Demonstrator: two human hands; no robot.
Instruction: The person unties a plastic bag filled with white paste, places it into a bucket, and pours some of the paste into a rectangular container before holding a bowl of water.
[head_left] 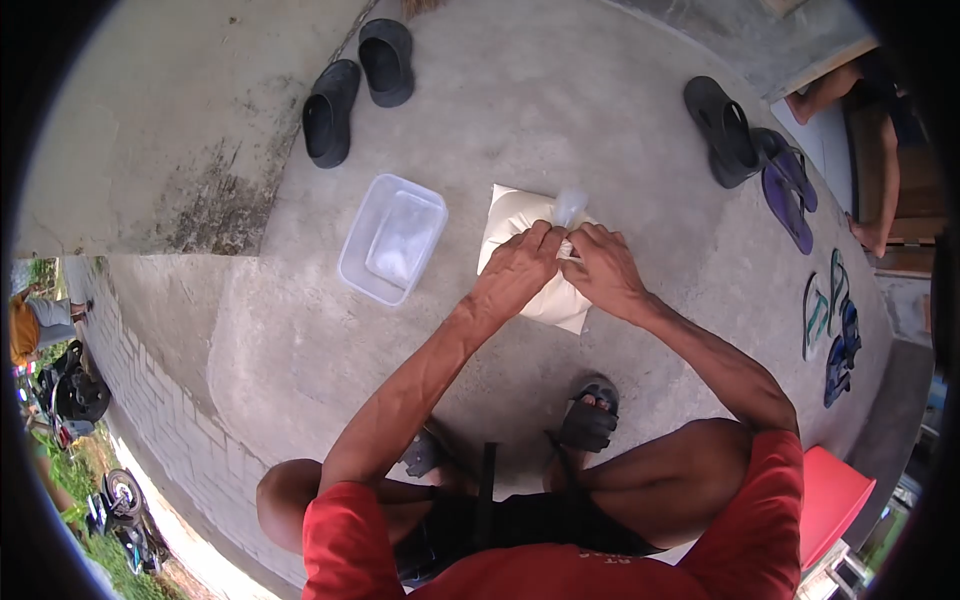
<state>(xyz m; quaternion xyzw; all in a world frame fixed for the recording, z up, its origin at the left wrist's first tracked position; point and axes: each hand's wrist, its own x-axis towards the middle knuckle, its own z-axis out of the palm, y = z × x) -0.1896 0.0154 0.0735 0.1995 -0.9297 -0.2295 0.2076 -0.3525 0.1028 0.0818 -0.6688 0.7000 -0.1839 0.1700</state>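
A plump clear plastic bag [553, 303] filled with something cream-coloured lies on the concrete floor in front of me. Its gathered, see-through neck [570, 205] sticks up beyond my fingertips. My left hand [522, 262] pinches the gathered plastic from the left, fingers closed. From the other side, my right hand [606, 265] grips the same spot, its thumb and fingers bent together. Both hands meet at the base of the neck, so a knot or tie there is hidden. To the left of the bag stands a clear plastic tub [393, 240] without a lid.
Black clogs [331, 113] rest by the wall at upper left. Another dark clog [722, 130], purple flip-flops [788, 188] and more sandals [817, 315] line the right side. A person's bare legs [885, 170] show at upper right. A red plastic object [835, 505] is beside my right elbow.
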